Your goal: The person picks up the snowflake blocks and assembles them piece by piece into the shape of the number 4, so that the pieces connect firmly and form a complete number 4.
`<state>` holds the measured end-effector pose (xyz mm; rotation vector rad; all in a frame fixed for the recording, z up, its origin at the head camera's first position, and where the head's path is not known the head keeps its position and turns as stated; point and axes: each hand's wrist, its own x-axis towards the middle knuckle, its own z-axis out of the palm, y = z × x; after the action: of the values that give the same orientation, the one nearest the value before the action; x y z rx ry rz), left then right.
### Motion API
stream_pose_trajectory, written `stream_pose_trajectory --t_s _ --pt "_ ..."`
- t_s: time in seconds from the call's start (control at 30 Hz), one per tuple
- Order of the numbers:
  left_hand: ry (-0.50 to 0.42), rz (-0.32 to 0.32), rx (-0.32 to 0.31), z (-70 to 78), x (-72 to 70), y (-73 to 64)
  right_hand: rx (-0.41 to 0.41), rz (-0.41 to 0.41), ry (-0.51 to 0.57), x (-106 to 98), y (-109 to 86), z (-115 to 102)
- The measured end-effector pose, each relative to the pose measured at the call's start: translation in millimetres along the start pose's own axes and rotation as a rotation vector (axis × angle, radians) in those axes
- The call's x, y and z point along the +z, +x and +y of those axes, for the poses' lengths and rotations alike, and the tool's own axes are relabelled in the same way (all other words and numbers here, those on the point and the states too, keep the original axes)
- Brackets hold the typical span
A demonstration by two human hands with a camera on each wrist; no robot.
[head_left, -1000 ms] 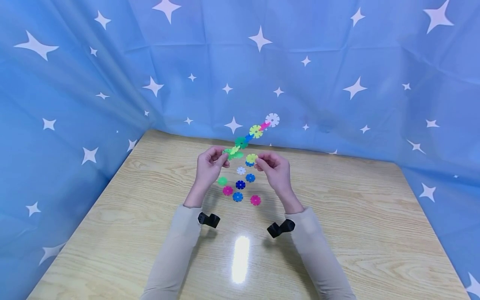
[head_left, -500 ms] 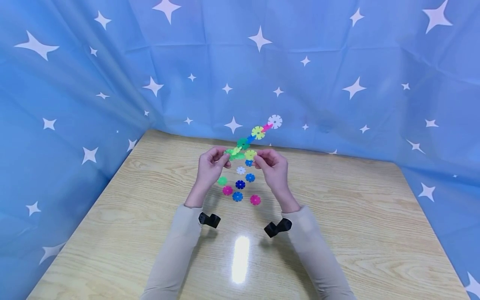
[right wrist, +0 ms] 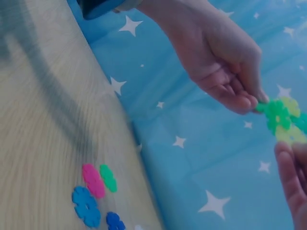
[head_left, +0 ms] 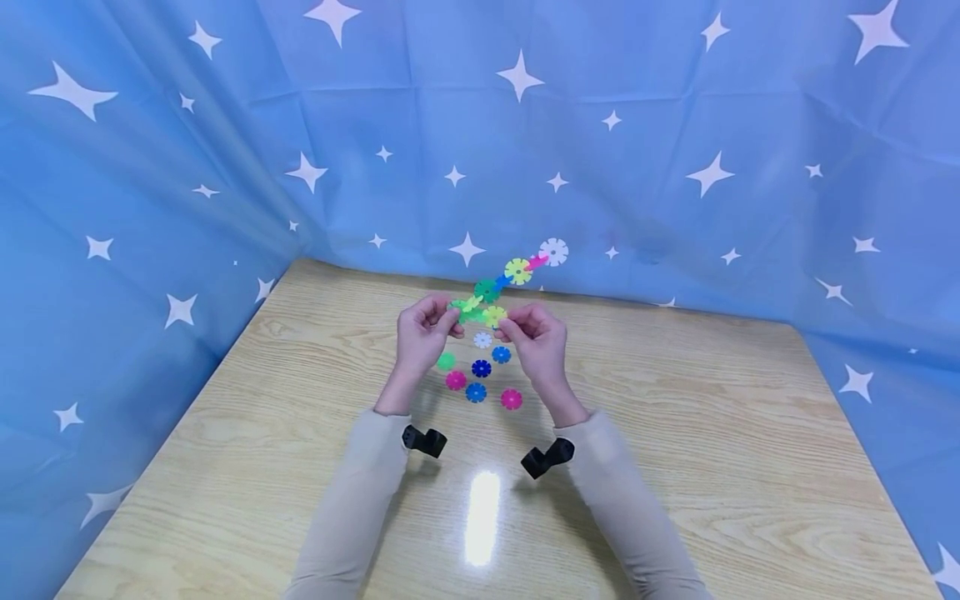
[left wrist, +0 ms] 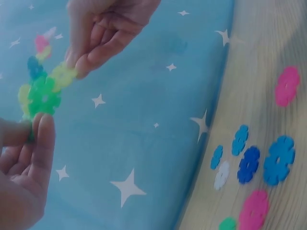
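Observation:
Above the table, my left hand (head_left: 422,335) pinches the near end of a chain of slotted plastic snowflake discs between thumb and fingers. A green disc (left wrist: 44,97) stands just above those fingertips. From there the chain slants up to the right through yellow, green, blue and pink discs to a white disc (head_left: 553,252) at its far tip. Facing it, my right hand (head_left: 540,340) pinches a yellow disc (head_left: 494,317) by its edge. The yellow disc's rim overlaps the green disc in the left wrist view. In the right wrist view, the right fingers (right wrist: 288,167) hold it from below.
Loose discs lie on the wooden table (head_left: 712,450) below the hands: a dark blue disc (head_left: 481,368), a pink disc (head_left: 512,399), a white disc (head_left: 482,340), a green disc (head_left: 446,361) and several others. A blue star-patterned curtain (head_left: 615,192) hangs behind and at the sides.
My right hand has moved left with the yellow disc, bringing it from beside the chain up against the green disc. The chain's far tip has dipped and shifted slightly right; my left hand has barely moved.

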<state>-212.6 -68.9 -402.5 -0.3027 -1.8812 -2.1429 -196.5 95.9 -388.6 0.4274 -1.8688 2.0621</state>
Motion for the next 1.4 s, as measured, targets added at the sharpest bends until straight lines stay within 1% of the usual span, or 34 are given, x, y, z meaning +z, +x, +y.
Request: stream_pose_trajectory --t_s 0.03,0.1,0.27,0.4,0.47,0.57,0.7,0.77,0.9,1.0,1.17,1.27,1.4 --pt "-0.007 0.01 0.002 -0.1 1.0 -0.3 -0.001 0.003 0.009 0.6 -0.4 0.5" --pt "-0.015 0.019 0.001 0.6 2.3 -0.4 -0.018 0.003 0.022 -0.6 0.3 8.7" --pt "-0.062 -0.023 -0.006 0.3 3.1 0.3 -0.017 0.013 0.038 -5.9 3.6 27.3" --pt "-0.134 -0.046 -0.008 -1.0 5.5 -0.7 -0.007 0.025 0.054 -5.7 4.7 26.1" --pt "-0.152 -0.05 -0.014 -1.4 7.3 -1.4 -0.013 0.034 0.054 -6.0 5.5 24.6" --pt "-0.148 -0.051 -0.049 -3.0 10.0 -2.8 -0.027 0.048 0.043 -7.6 7.0 23.4" --pt "-0.107 -0.062 -0.119 -6.6 15.5 -4.1 -0.049 0.053 0.036 -9.6 8.1 21.7" --pt "-0.098 -0.065 -0.145 -7.5 19.6 -4.5 -0.055 0.048 0.039 -9.6 8.1 20.7" --pt "-0.139 -0.028 -0.183 -7.9 26.9 -5.7 -0.052 0.032 0.033 -7.1 8.1 18.8" --pt "-0.178 0.001 -0.193 -9.7 29.5 -6.2 -0.045 0.022 0.022 -5.1 7.9 17.1" --pt "-0.187 0.021 -0.181 -14.8 28.9 -6.8 -0.032 0.006 -0.05 -3.4 7.4 16.5" --pt "-0.2 0.051 -0.179 -17.7 27.6 -6.7 -0.014 -0.006 -0.087 -2.6 7.5 18.1" --pt "-0.237 0.083 -0.167 -20.1 25.1 -5.6 0.01 -0.003 -0.078 -5.2 9.4 25.8"
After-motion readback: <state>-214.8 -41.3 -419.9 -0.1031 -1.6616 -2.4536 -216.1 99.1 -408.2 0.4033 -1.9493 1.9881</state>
